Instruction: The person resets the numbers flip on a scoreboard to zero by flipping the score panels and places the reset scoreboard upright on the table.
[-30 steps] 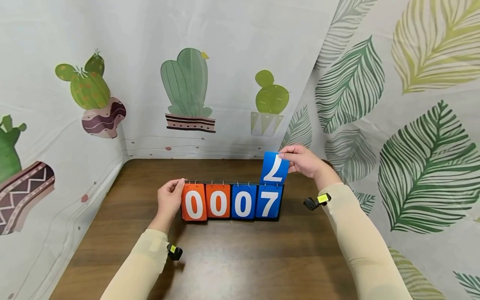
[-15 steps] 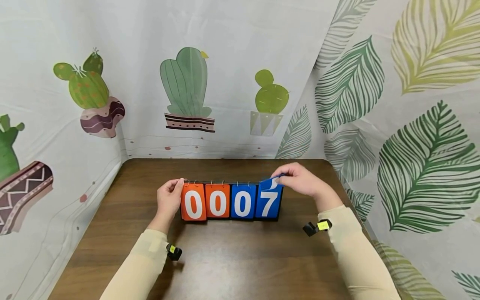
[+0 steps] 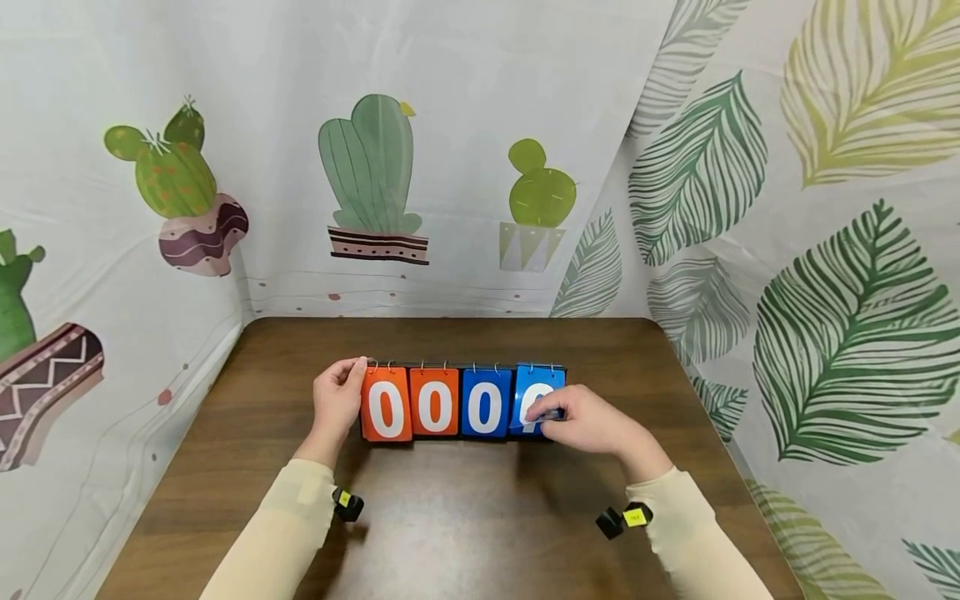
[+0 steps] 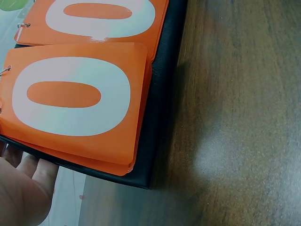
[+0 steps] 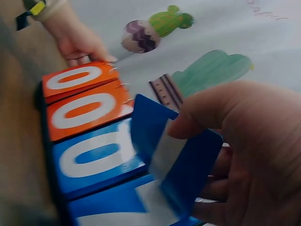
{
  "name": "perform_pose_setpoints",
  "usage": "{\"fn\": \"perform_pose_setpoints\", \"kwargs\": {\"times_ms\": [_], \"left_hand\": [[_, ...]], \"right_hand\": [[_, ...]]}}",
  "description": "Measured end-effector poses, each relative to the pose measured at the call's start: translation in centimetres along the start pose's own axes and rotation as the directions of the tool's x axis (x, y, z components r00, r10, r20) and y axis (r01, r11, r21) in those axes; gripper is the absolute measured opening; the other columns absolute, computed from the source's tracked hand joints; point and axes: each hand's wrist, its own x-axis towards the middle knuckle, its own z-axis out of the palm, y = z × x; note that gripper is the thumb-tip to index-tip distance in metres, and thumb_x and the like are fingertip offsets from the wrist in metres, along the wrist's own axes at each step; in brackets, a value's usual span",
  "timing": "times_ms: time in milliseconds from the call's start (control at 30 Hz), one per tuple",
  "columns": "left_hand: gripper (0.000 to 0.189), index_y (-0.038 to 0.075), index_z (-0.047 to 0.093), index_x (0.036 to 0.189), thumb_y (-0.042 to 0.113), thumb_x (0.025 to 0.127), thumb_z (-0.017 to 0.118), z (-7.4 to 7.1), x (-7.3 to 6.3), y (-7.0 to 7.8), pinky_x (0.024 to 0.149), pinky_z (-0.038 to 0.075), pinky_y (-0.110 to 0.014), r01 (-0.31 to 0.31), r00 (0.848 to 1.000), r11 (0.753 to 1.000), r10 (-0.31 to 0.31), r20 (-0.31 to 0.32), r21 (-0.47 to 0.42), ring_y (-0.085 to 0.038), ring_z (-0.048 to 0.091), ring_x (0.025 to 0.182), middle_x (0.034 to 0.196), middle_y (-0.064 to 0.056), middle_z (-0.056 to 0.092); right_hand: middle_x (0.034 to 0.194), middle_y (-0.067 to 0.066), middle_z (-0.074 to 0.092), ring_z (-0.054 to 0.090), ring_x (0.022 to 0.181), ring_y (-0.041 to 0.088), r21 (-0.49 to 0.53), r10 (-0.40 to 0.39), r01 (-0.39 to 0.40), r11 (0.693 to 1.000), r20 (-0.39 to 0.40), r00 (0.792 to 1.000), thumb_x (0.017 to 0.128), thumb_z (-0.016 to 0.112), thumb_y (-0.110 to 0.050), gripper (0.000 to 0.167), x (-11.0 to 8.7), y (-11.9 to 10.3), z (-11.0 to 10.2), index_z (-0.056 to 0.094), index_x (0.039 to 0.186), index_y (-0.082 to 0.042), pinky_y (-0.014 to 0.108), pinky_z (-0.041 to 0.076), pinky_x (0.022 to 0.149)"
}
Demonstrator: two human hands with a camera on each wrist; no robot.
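Observation:
A flip scoreboard [image 3: 486,403] stands on the table, with two orange cards on its left and two blue cards on its right. My left hand [image 3: 337,402] grips its upper left corner, thumb in front and fingers behind the black backing [image 4: 162,89]. The first three digits read 0. At the right end, my right hand [image 3: 588,423] pinches a blue number card [image 5: 188,160] between thumb and fingers. In the head view those fingers cover part of the last digit, so I cannot tell which it is. The right wrist view shows this card bent up over another blue one.
Brown wooden table [image 3: 450,533] surface surrounds the scoreboard. A white curtain [image 3: 465,83] printed with cacti hangs behind, and a leaf-printed curtain [image 3: 862,333] hangs at the right. A small black camera [image 3: 348,505] sits on the left wrist, another camera [image 3: 622,521] on the right.
In the head view, my right hand has come down and swung the raised blue card forward over the last digit, where a 7 showed before. My left hand stays at the corner.

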Motion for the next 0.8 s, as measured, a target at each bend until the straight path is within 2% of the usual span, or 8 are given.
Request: {"fn": "perform_pose_setpoints", "kwargs": {"times_ms": [167, 300, 533, 800], "left_hand": [[0.039, 0.010, 0.077, 0.113, 0.044, 0.096, 0.071, 0.0, 0.0, -0.1, 0.068, 0.055, -0.018, 0.010, 1.000, 1.000, -0.010, 0.000, 0.009, -0.008, 0.065, 0.079, 0.092, 0.004, 0.071], [0.040, 0.010, 0.076, 0.115, 0.045, 0.097, 0.070, 0.0, 0.0, -0.1, 0.070, 0.055, -0.017, 0.022, 1.000, 1.000, -0.022, 0.006, 0.018, -0.009, 0.064, 0.082, 0.098, -0.002, 0.072], [0.039, 0.010, 0.076, 0.114, 0.043, 0.096, 0.071, 0.0, -0.1, 0.2, 0.069, 0.055, -0.017, 0.016, 1.000, 1.000, -0.016, 0.005, 0.004, -0.009, 0.065, 0.082, 0.097, 0.000, 0.072], [0.038, 0.007, 0.076, 0.115, 0.040, 0.098, 0.070, -0.1, -0.2, 0.4, 0.068, 0.055, -0.017, 0.002, 1.000, 1.000, -0.002, 0.010, -0.001, -0.007, 0.064, 0.080, 0.095, 0.002, 0.072]], "right_hand": [[0.119, 0.004, 0.077, 0.067, 0.125, 0.029, -0.069, -0.021, 0.014, 0.998, -0.103, 0.994, 0.095, 0.065, -0.007, 0.024, -1.2, 1.0, 2.6, 0.078, 0.115, -0.009, 0.051, 0.051, 0.107], [0.127, 0.007, 0.074, 0.062, 0.133, 0.031, -0.198, -0.056, 0.021, 0.980, -0.174, 0.983, 0.095, 0.068, -0.010, 0.023, -2.0, 2.2, 4.6, 0.079, 0.115, -0.010, 0.053, 0.047, 0.110], [0.136, 0.005, 0.070, 0.055, 0.141, 0.028, -0.416, -0.101, 0.000, 0.909, -0.219, 0.971, 0.092, 0.073, -0.017, 0.027, -2.2, 4.4, 7.6, 0.078, 0.119, -0.014, 0.051, 0.039, 0.118], [0.142, 0.005, 0.066, 0.051, 0.145, 0.028, -0.542, -0.173, 0.016, 0.840, -0.239, 0.956, 0.088, 0.080, -0.015, 0.037, -1.9, 6.4, 9.5, 0.076, 0.124, -0.016, 0.051, 0.037, 0.120]]}}
